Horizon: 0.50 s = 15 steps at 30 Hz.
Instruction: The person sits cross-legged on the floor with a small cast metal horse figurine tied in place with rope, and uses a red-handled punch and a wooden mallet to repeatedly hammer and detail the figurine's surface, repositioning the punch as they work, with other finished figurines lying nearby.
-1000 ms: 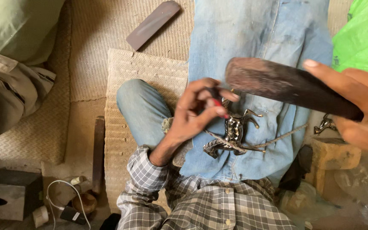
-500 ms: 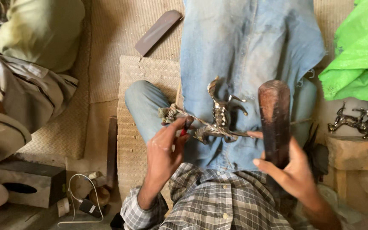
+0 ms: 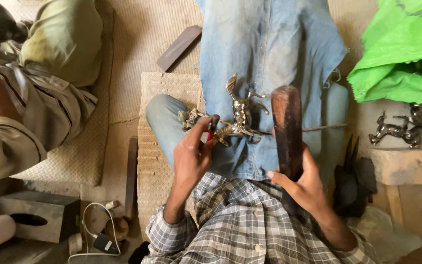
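Observation:
My left hand (image 3: 194,154) pinches a small red-handled tool (image 3: 212,129), its tip set against a shiny metal animal figurine (image 3: 241,113). The figurine lies on a worn blue denim cloth (image 3: 269,54) spread over my lap. A thin metal rod (image 3: 326,127) runs out from the figurine to the right. My right hand (image 3: 303,187) grips a dark wooden mallet (image 3: 286,124), held upright just right of the figurine. I wear a checked shirt (image 3: 240,230).
Another person in olive clothes (image 3: 50,73) sits at the left. A green plastic bag (image 3: 406,54) lies top right, with more metal figurines (image 3: 400,128) and a stone block (image 3: 404,166) below it. A grey box (image 3: 40,215), a cable and plug (image 3: 96,234) and a dark flat bar (image 3: 179,47) lie about.
My right hand has swung the mallet from lying across at the right to upright over my lap. The figurine has been turned and my left hand has slid down and left of it.

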Available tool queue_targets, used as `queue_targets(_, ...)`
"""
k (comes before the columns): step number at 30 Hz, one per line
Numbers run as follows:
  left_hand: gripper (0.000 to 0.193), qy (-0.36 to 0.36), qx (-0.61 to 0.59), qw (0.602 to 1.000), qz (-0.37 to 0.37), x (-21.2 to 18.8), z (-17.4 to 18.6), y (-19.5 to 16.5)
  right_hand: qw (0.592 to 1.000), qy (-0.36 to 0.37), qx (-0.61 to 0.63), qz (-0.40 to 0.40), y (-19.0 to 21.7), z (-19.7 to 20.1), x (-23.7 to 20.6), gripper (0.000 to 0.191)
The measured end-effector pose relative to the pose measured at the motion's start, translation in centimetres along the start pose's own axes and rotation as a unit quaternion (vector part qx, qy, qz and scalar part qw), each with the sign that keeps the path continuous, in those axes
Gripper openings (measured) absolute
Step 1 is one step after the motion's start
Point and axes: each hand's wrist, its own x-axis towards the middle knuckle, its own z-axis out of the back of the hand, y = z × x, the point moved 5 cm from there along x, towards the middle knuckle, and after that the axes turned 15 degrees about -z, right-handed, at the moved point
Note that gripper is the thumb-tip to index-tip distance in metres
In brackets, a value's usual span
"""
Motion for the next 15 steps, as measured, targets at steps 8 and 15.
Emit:
queue_targets(8, 0.050, -0.058, -0.040, 0.994, -0.082, -0.5, 1.0, -0.5, 0.989, -0.027, -0.132, 0.059, 0.4, -1.0, 0.6, 0.069)
queue_targets(15, 0.055, -0.008, -0.180, 0.983, 0.037, -1.2, -0.7, 3.0, 0.987, -0.051, -0.154, 0.014, 0.2, 1.6, 0.7, 0.061)
